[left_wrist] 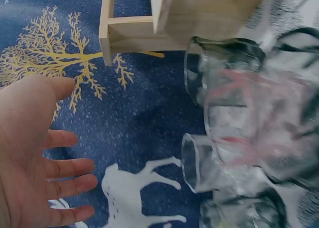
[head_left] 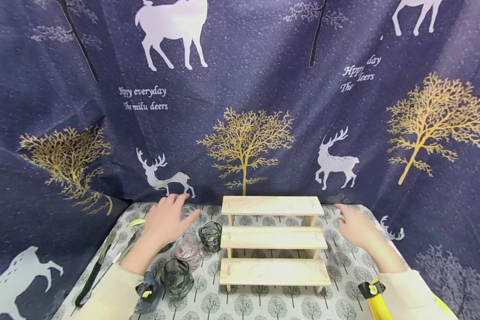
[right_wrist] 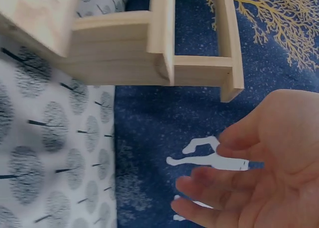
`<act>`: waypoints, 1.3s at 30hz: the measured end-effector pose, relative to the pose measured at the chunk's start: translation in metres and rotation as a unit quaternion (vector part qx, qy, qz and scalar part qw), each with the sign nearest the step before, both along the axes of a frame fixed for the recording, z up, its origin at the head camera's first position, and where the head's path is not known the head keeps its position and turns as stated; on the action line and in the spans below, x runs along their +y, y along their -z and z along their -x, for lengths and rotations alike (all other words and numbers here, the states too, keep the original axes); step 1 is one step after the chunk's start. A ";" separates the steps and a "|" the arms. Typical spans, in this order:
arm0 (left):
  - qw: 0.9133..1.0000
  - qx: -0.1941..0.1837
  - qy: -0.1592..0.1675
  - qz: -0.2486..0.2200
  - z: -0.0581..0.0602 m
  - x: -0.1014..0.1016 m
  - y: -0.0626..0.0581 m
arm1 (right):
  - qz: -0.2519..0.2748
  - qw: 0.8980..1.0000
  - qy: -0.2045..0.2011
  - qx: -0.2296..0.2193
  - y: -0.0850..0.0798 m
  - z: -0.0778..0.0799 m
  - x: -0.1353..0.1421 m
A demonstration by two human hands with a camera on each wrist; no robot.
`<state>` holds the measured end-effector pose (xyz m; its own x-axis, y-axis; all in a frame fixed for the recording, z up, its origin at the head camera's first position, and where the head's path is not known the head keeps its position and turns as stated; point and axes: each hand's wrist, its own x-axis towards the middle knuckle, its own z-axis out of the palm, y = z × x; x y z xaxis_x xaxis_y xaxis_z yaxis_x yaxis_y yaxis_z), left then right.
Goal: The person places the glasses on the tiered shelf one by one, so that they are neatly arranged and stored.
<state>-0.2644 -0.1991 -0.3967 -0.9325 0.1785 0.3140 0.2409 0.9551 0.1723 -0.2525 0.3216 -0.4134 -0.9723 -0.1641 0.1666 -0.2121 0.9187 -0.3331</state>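
My left hand [head_left: 166, 222] hovers over the back of a group of glasses, thumb spread from its straight fingers, holding nothing. Below its thumb is a clear glass [head_left: 193, 226]. Nearer me stand a dark grey glass [head_left: 210, 236], a pinkish glass [head_left: 189, 252] and another dark glass [head_left: 177, 279]. In the left wrist view, glasses [left_wrist: 234, 118] overlap at the right, apart from the hand. A three-tier pale wooden stand [head_left: 274, 238] occupies the middle. To its right, my right hand [head_left: 356, 229] is raised with loosely bent fingers and an empty palm.
A long black-handled tool [head_left: 90, 282] lies along the table's left edge, with a yellow-green item [head_left: 136, 222] behind it. Something yellow [head_left: 379, 306] shows beneath my right sleeve. Behind the tree-patterned tablecloth [head_left: 260, 306] hangs a dark blue deer-print cloth [head_left: 256, 84].
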 end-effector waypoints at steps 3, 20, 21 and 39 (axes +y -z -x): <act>1.000 -0.004 -0.001 -0.009 -0.014 -0.013 0.007 | 0.019 1.000 0.001 -0.018 0.012 -0.011 0.000; 0.989 -0.145 -0.032 0.007 -0.093 -0.058 0.058 | 0.314 0.924 0.071 -0.206 0.092 -0.058 -0.028; 0.987 -0.158 -0.034 0.007 -0.096 -0.059 0.061 | 0.331 0.917 0.074 -0.212 0.093 -0.059 -0.027; 0.976 -0.166 -0.073 -0.119 -0.133 -0.091 0.108 | 0.466 0.840 0.007 -0.277 0.108 -0.067 -0.014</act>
